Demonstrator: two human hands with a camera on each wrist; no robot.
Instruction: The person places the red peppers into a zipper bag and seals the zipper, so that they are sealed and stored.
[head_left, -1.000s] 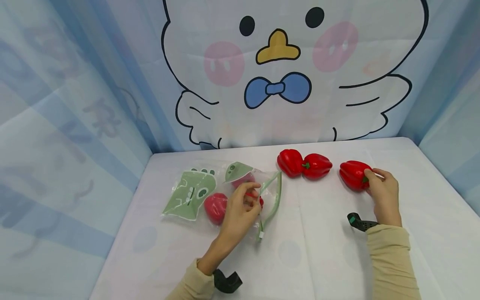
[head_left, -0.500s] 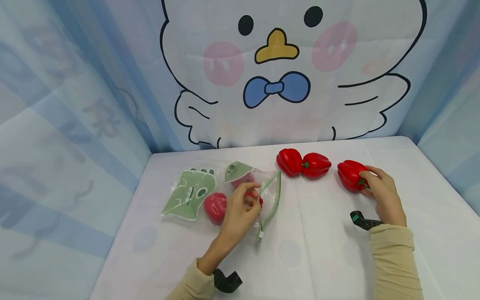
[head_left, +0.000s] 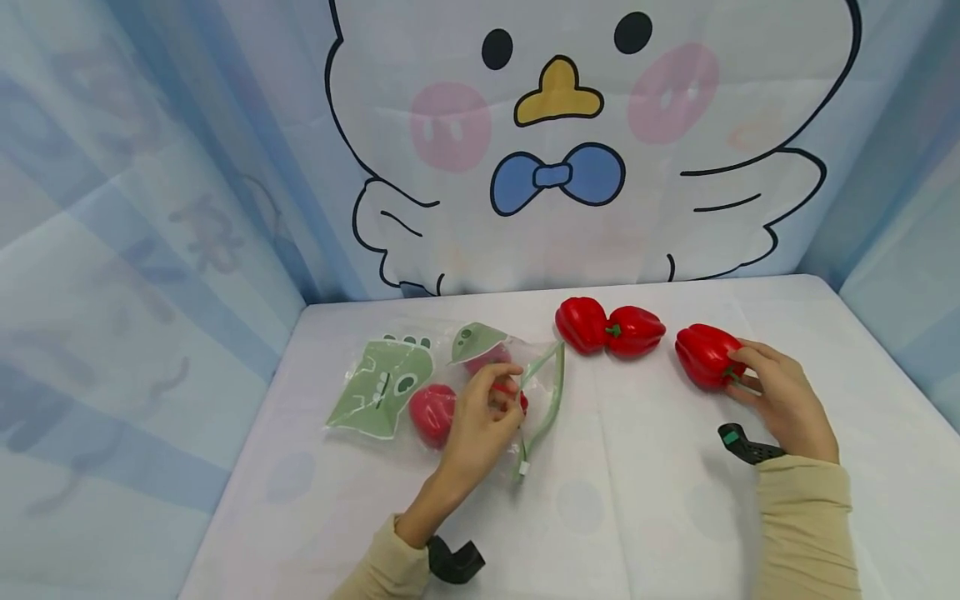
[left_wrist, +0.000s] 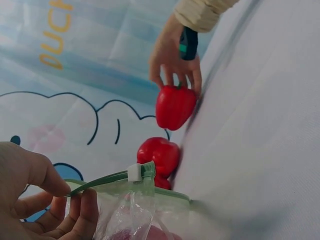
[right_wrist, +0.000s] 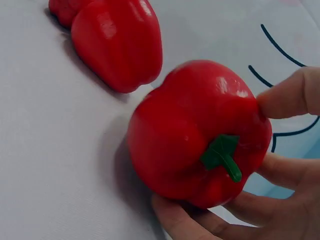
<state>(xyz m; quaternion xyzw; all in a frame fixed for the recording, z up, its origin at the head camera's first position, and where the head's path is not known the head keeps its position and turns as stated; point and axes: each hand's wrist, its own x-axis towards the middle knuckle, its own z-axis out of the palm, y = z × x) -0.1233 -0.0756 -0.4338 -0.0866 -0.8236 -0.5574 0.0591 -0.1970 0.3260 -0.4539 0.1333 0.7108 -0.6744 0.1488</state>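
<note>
The red bell pepper (head_left: 701, 354) held by the right hand (head_left: 787, 404) is on the right side of the white table (head_left: 645, 508), its green stem (right_wrist: 222, 150) turned toward the wrist; whether it rests on the cloth or is slightly raised cannot be told. That hand grasps it at the stem end, thumb on one side and bent fingers spread on the other, parted about as wide as the pepper. The right forearm, in a beige sleeve (head_left: 806, 525), reaches forward, the hand angled inward to the left. Near the pepper, on its left but apart, two more red peppers (head_left: 632, 332) lie touching. Farther left, the left hand (head_left: 476, 425) pinches the green zip edge (left_wrist: 107, 179) of a clear bag (head_left: 390, 387) between thumb and fingers, a white slider (left_wrist: 134, 172) farther along it. The left forearm slants forward and rightward; red, rounded things (head_left: 432, 415) show inside the bag.
</note>
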